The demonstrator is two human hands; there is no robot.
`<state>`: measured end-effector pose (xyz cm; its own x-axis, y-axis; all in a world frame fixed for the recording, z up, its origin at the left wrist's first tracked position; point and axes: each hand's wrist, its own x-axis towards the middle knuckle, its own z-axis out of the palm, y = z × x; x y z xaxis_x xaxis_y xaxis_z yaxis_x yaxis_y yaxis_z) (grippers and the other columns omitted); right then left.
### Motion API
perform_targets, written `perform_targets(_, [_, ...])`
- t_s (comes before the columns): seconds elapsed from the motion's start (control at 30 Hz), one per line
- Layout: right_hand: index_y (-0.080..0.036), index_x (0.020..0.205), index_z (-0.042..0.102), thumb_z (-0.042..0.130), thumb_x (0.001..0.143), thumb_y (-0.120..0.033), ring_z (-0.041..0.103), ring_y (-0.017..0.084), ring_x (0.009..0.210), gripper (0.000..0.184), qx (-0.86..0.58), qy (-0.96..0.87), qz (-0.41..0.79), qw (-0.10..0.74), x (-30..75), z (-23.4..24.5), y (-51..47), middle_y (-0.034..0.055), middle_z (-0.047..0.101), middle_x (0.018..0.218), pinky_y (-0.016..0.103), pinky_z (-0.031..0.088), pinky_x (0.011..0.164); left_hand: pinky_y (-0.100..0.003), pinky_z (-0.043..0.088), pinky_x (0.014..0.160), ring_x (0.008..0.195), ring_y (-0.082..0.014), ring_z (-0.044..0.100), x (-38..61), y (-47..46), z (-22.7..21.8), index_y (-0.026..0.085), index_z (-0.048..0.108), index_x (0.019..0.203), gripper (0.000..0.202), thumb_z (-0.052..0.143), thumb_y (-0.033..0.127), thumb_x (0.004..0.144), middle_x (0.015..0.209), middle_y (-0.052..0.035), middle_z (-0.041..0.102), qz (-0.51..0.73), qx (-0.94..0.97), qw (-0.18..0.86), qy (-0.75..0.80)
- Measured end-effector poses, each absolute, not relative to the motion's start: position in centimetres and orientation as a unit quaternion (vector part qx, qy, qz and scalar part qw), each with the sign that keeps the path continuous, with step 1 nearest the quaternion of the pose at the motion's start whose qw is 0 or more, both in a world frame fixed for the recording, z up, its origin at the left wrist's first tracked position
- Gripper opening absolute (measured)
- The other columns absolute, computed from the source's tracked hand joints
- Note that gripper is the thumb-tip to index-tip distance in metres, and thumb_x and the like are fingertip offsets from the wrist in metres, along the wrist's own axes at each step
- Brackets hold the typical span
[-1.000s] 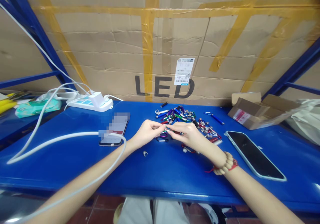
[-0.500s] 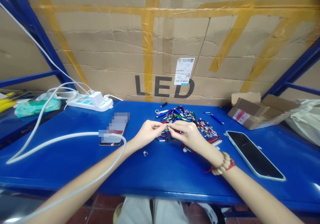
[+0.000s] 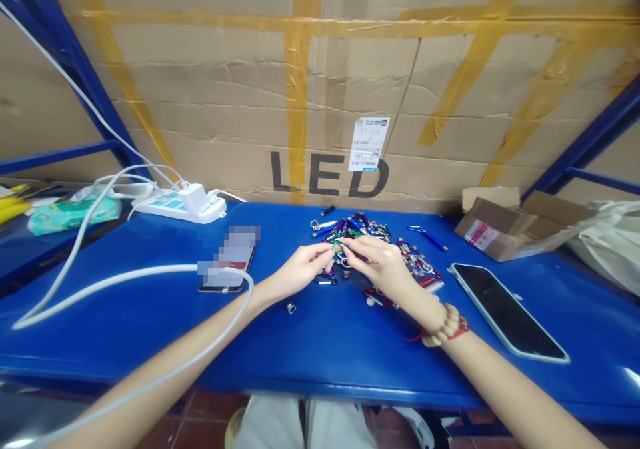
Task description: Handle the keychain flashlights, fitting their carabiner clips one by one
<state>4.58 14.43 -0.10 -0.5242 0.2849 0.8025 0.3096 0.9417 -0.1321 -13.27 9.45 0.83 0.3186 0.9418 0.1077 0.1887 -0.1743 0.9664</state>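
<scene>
Over the front of a pile of small coloured flashlights and carabiners (image 3: 363,224), my two hands meet fingertip to fingertip. A green carabiner (image 3: 337,245) shows between them. My left hand (image 3: 305,263) pinches it from the left, thumb against the index finger. From the right, the fingers of my right hand (image 3: 377,260) close on its other side and hide part of it. Just below lies a purple and black carabiner (image 3: 327,280) on the blue table. A small silver metal piece (image 3: 291,308) rests alone nearer to me.
A phone (image 3: 227,262) lies on the left, with a white cable (image 3: 150,270) looping past it. Behind it sits a white power strip (image 3: 200,214). To the right are a second phone (image 3: 510,312), a blue flashlight (image 3: 434,239) and an open cardboard box (image 3: 500,235).
The green carabiner has come into view between my fingertips. My right hand has shifted slightly up, its fingers turning a little. A gap below the fingers now shows more loose pieces.
</scene>
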Motion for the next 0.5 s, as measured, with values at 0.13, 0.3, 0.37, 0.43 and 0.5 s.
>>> perform_targets(0.13, [-0.011,0.097,0.066,0.053,0.087,-0.018,0.063,0.014,0.070,0.018,-0.162,-0.874,-0.049,0.456,4.5,-0.1,14.4,0.0083,0.069,0.080,0.026,0.053,0.070,-0.018,0.024,0.042,0.045,-0.0043,0.029,-13.4,9.5,0.6,0.015,0.047,0.067,0.036,0.044,0.045,0.086,0.057,0.0049,0.038,0.387,0.644,0.502,0.429])
perform_targets(0.3, [-0.011,0.100,0.065,0.049,0.090,-0.019,0.061,0.016,0.071,0.021,-0.178,-0.883,-0.101,0.423,4.4,-0.3,14.2,0.0088,0.068,0.080,0.028,0.053,0.067,-0.016,0.020,0.035,0.036,-0.0028,0.029,-13.1,9.2,0.6,0.015,0.047,0.068,0.039,0.047,0.051,0.083,0.053,0.0059,0.041,0.363,0.596,0.564,0.441])
perform_targets(0.37, [-0.011,0.101,0.065,0.047,0.090,-0.019,0.061,0.016,0.071,0.022,-0.184,-0.885,-0.115,0.412,4.4,-0.3,14.0,0.0087,0.068,0.081,0.028,0.053,0.066,-0.017,0.019,0.032,0.031,-0.0027,0.030,-13.0,8.9,1.1,0.015,0.048,0.067,0.042,0.047,0.054,0.082,0.049,0.0059,0.043,0.350,0.599,0.560,0.453])
perform_targets(0.43, [-0.010,0.101,0.065,0.047,0.091,-0.019,0.060,0.015,0.070,0.022,-0.189,-0.884,-0.128,0.407,4.4,-0.2,13.8,0.0086,0.068,0.080,0.027,0.053,0.066,-0.017,0.017,0.031,0.029,-0.0023,0.032,-12.8,8.6,1.6,0.014,0.049,0.068,0.044,0.046,0.055,0.082,0.050,0.0053,0.046,0.349,0.601,0.557,0.454])
perform_targets(0.5, [-0.009,0.101,0.065,0.048,0.090,-0.019,0.060,0.015,0.069,0.022,-0.198,-0.881,-0.140,0.406,4.3,-0.1,13.6,0.0083,0.068,0.079,0.027,0.052,0.065,-0.017,0.016,0.031,0.029,-0.0016,0.034,-12.6,8.4,1.9,0.013,0.051,0.069,0.043,0.048,0.055,0.081,0.054,0.0041,0.050,0.357,0.596,0.560,0.452])
